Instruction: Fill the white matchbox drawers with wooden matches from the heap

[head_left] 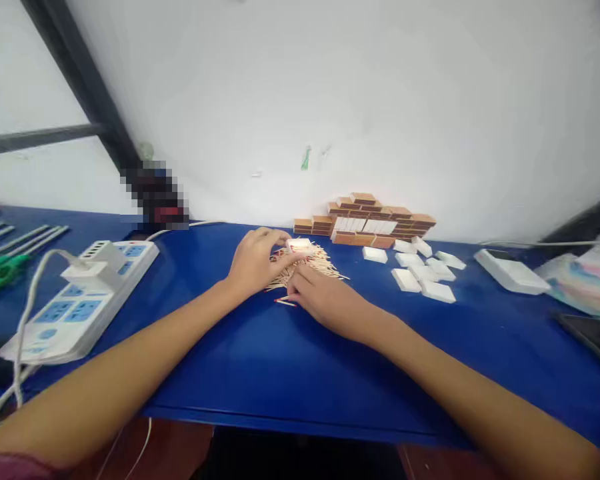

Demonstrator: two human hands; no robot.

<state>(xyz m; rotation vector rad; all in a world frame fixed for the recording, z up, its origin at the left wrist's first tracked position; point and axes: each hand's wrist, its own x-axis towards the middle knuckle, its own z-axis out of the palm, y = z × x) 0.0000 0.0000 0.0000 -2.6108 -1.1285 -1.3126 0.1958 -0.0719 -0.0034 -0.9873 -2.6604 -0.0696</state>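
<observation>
My left hand grips a small white matchbox tray between thumb and fingers, above a heap of wooden matches. Some red match heads show around the tray. At the near edge of the heap, my right hand is closed, its fingertips curled down among the matches. What those fingertips pinch, if anything, is hidden. One or two loose matches lie on the blue table just left of them.
Matchboxes are stacked against the white wall. Several white trays lie scattered right of the heap. A power strip with a cable is at the left. A white box and dark phone-like object sit right.
</observation>
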